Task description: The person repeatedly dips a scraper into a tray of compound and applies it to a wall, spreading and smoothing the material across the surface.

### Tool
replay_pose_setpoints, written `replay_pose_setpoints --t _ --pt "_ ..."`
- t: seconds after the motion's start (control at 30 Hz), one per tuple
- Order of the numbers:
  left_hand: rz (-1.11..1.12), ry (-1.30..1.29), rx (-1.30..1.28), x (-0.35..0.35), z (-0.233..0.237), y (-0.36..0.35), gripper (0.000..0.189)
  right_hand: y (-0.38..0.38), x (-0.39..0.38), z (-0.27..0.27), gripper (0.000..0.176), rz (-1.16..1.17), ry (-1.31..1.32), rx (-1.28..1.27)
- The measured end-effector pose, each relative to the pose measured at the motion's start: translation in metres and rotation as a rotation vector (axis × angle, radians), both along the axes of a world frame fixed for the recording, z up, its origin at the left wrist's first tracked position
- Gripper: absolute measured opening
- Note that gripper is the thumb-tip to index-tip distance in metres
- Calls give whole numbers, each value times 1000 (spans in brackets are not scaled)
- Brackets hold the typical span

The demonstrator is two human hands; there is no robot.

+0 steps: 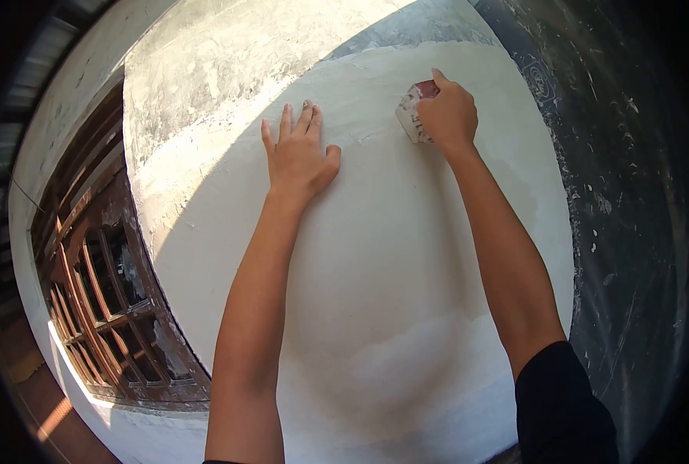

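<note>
My left hand (299, 158) lies against the pale plastered wall (360, 255), fingers spread and pointing up, with nothing in it. To its right and slightly higher, my right hand (449, 116) grips a whitish block-like item (411, 116) with dark printing and a reddish patch. The item is against the wall surface, and my fingers and palm partly cover it. What it is exactly cannot be made out. Smooth, light plaster surrounds both hands, with a rougher, patchy grey area above.
A brown wooden window frame with panes (112, 301) is at the left. Dark, scuffed wall (623, 232) borders the plaster on the right. Bright sunlight falls across the upper left wall. A corrugated roof edge shows at the far left.
</note>
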State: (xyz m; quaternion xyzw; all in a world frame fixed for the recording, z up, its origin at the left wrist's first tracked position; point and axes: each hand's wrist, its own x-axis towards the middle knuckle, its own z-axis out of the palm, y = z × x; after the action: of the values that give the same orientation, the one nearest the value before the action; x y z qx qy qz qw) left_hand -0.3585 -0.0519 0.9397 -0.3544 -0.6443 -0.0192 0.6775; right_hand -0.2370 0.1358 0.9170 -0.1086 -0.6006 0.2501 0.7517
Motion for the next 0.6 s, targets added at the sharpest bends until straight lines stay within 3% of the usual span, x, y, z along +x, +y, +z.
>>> replay_pose_setpoints --t 0.1,0.17,0.23,0.3,0.33,0.37,0.47,0.57,0.6 --pt "-3 -8 15 0 -2 3 71 -1 -5 -2 55 -72 153 34" --pt "8 -25 9 4 -2 2 71 -2 -20 3 55 138 34 368" --pt "24 -40 7 6 -1 2 71 10 -20 5 55 134 -46 305" --pt "2 -33 11 3 -1 2 71 25 1 0 56 -31 7 0" --pt "4 -36 10 2 -2 1 71 28 10 -5 57 -67 74 -30" --pt "1 -42 16 2 -1 2 71 27 9 -5 57 -70 76 -28" --pt "-3 -51 14 4 -2 3 71 19 -11 -9 56 243 143 239" --pt "15 -50 9 8 -1 2 72 24 -13 -11 56 130 -44 101" --pt "30 -53 7 8 -1 1 72 26 -5 -16 56 18 30 -11"
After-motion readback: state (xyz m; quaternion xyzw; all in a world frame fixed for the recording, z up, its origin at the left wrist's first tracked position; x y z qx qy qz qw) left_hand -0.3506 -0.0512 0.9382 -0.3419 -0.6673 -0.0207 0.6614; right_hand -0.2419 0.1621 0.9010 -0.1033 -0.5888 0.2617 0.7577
